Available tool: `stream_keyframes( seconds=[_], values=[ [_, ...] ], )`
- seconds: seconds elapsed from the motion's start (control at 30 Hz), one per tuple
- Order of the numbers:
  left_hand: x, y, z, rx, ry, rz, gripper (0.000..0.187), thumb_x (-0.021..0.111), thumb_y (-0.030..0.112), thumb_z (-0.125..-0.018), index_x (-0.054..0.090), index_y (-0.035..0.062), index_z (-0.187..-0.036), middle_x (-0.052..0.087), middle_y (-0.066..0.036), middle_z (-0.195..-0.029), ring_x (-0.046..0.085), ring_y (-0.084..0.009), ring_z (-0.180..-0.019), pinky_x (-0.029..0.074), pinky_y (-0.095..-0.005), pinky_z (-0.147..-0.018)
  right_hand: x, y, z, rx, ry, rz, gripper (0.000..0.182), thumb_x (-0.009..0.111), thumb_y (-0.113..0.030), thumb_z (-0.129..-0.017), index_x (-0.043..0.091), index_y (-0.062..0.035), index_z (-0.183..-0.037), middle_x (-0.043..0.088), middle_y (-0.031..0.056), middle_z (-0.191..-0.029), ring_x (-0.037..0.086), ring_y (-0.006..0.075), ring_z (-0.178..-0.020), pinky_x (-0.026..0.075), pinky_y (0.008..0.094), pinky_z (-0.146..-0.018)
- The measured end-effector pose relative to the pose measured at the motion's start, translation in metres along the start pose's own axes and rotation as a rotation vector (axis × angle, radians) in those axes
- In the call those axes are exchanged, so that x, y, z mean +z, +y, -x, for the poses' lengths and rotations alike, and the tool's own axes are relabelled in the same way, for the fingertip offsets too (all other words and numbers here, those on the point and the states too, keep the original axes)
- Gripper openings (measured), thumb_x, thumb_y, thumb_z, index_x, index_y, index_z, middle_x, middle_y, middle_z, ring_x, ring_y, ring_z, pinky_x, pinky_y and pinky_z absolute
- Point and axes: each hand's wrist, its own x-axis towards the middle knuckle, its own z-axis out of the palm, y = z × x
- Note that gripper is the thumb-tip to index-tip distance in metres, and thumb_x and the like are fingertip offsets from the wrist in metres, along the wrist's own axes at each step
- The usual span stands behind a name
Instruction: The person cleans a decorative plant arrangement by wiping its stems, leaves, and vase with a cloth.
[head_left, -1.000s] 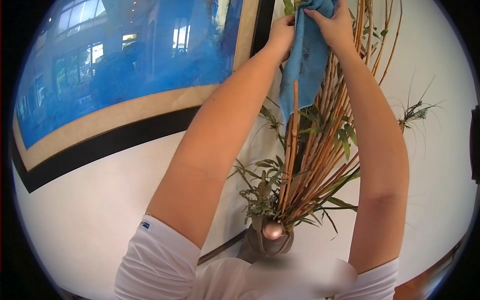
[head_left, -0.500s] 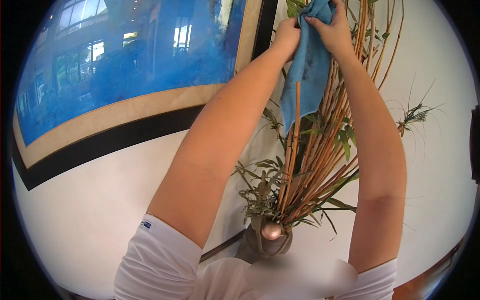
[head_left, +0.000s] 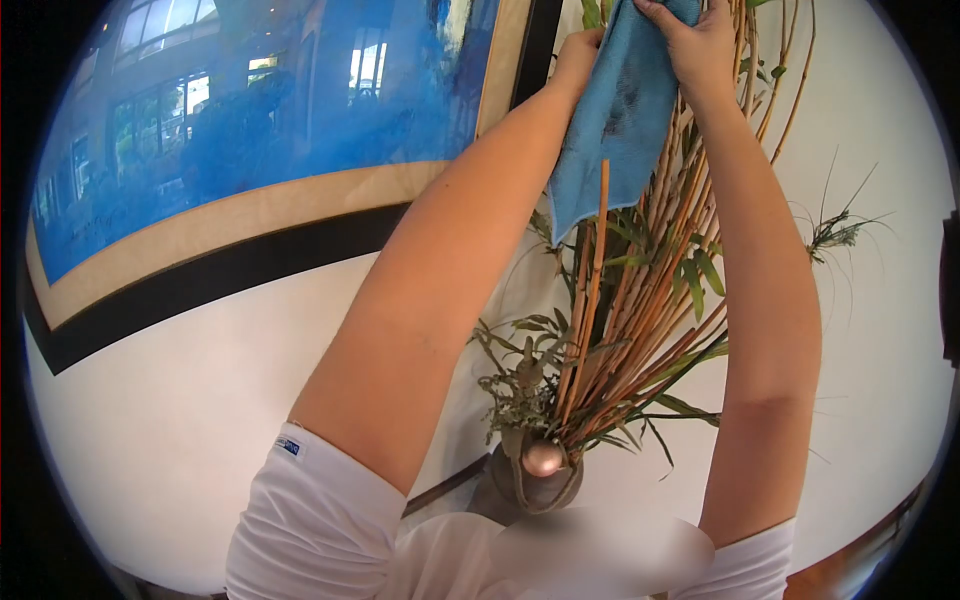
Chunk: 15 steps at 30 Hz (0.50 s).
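Note:
A blue cloth (head_left: 625,110) with dark smudges hangs at the top of the view, in front of the bamboo stems. My right hand (head_left: 703,48) grips its upper right part, thumb on the near side. Just left of the cloth is my left hand (head_left: 577,62), its fingers hidden behind the fabric, so I cannot see what they hold. Green leaves (head_left: 592,14) show right above that hand. The bundle of thin brown bamboo stems (head_left: 640,300) rises from a dark vase (head_left: 545,490), and one cut stem (head_left: 603,200) stands in front of the cloth's lower edge.
On the left wall hangs a large blue picture (head_left: 270,130) in a black frame (head_left: 230,265), its glass reflecting windows. Feathery greenery (head_left: 520,385) fills the vase's left side, by a shiny copper ball (head_left: 543,459). A spiky sprig (head_left: 835,235) juts out at right.
The cloth has spread wider and its lower tip has risen slightly. My right hand has shifted up and right, and my left hand's fingers have gone behind the cloth.

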Motion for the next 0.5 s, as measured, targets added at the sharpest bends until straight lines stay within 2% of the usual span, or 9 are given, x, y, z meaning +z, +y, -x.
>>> stream_keyframes(
  seconds=[0.13, 0.23, 0.3, 0.33, 0.4, 0.43, 0.47, 0.5],
  values=[
    [0.009, -0.014, -0.007, 0.114, 0.011, 0.010, 0.027, 0.063, 0.012, -0.079, 0.063, -0.0043, -0.100, 0.066, -0.013, -0.085, 0.062, -0.0190, -0.074, 0.048, -0.0300, -0.066, -0.005, 0.001, -0.001, -0.072, 0.047, 0.104, 0.067, 0.062, 0.004, -0.073, 0.027, 0.0004, -0.130, 0.052, 0.0163, -0.110, 0.057, 0.0220, -0.094, 0.050, 0.0290, -0.078],
    [0.011, -0.006, 0.000, 0.094, 0.021, -0.048, 0.029, 0.065, 0.012, -0.077, 0.063, -0.0040, -0.100, 0.066, -0.014, -0.085, 0.063, -0.0195, -0.075, 0.048, -0.0295, -0.067, -0.005, 0.002, -0.001, -0.075, 0.161, 0.014, 0.065, 0.062, 0.003, -0.074, 0.029, 0.0004, -0.129, 0.053, 0.0154, -0.109, 0.057, 0.0210, -0.094, 0.050, 0.0288, -0.076],
    [0.004, 0.002, 0.003, 0.029, 0.005, -0.079, 0.029, 0.067, 0.013, -0.076, 0.063, -0.0037, -0.100, 0.066, -0.014, -0.086, 0.063, -0.0199, -0.076, 0.048, -0.0295, -0.068, -0.008, -0.005, 0.002, -0.119, 0.114, -0.104, 0.064, 0.064, 0.002, -0.073, 0.030, 0.0007, -0.128, 0.053, 0.0149, -0.108, 0.056, 0.0203, -0.094, 0.050, 0.0286, -0.075],
    [0.004, 0.002, 0.004, 0.059, 0.020, -0.126, 0.028, 0.066, 0.012, -0.077, 0.063, -0.0038, -0.099, 0.066, -0.014, -0.086, 0.062, -0.0194, -0.074, 0.048, -0.0290, -0.067, -0.010, -0.009, 0.002, -0.140, 0.090, -0.161, 0.064, 0.064, 0.001, -0.073, 0.031, 0.0009, -0.127, 0.053, 0.0147, -0.108, 0.056, 0.0199, -0.094, 0.050, 0.0285, -0.074],
    [0.003, 0.008, 0.009, 0.118, 0.052, -0.220, 0.024, 0.065, 0.011, -0.078, 0.064, -0.0041, -0.097, 0.065, -0.012, -0.085, 0.062, -0.0184, -0.071, 0.048, -0.0279, -0.065, -0.017, -0.015, -0.003, -0.167, 0.184, -0.061, 0.063, 0.065, 0.000, -0.073, 0.033, 0.0012, -0.126, 0.053, 0.0148, -0.108, 0.056, 0.0193, -0.092, 0.050, 0.0275, -0.073],
    [0.004, 0.012, 0.013, 0.074, 0.064, -0.162, 0.022, 0.064, 0.011, -0.079, 0.063, -0.0041, -0.096, 0.065, -0.011, -0.084, 0.061, -0.0176, -0.071, 0.049, -0.0273, -0.064, -0.018, -0.021, -0.005, -0.180, 0.230, -0.012, 0.062, 0.065, 0.000, -0.073, 0.033, 0.0014, -0.126, 0.054, 0.0148, -0.108, 0.057, 0.0190, -0.091, 0.050, 0.0270, -0.073],
    [0.007, 0.016, 0.018, 0.030, 0.076, -0.105, 0.021, 0.063, 0.010, -0.081, 0.063, -0.0040, -0.096, 0.064, -0.010, -0.084, 0.060, -0.0168, -0.070, 0.049, -0.0267, -0.064, -0.022, -0.025, 0.002, -0.173, 0.173, -0.085, 0.063, 0.067, -0.002, -0.072, 0.034, 0.0022, -0.126, 0.051, 0.0164, -0.113, 0.054, 0.0207, -0.097, 0.047, 0.0289, -0.081],
    [0.009, 0.022, 0.022, -0.012, 0.086, -0.047, 0.019, 0.062, 0.009, -0.082, 0.063, -0.0040, -0.095, 0.063, -0.009, -0.083, 0.059, -0.0159, -0.070, 0.050, -0.0261, -0.063, -0.028, -0.016, -0.005, -0.248, 0.198, 0.018, 0.065, 0.067, -0.003, -0.072, 0.033, 0.0024, -0.126, 0.049, 0.0175, -0.115, 0.052, 0.0221, -0.101, 0.045, 0.0297, -0.085]
  ],
)
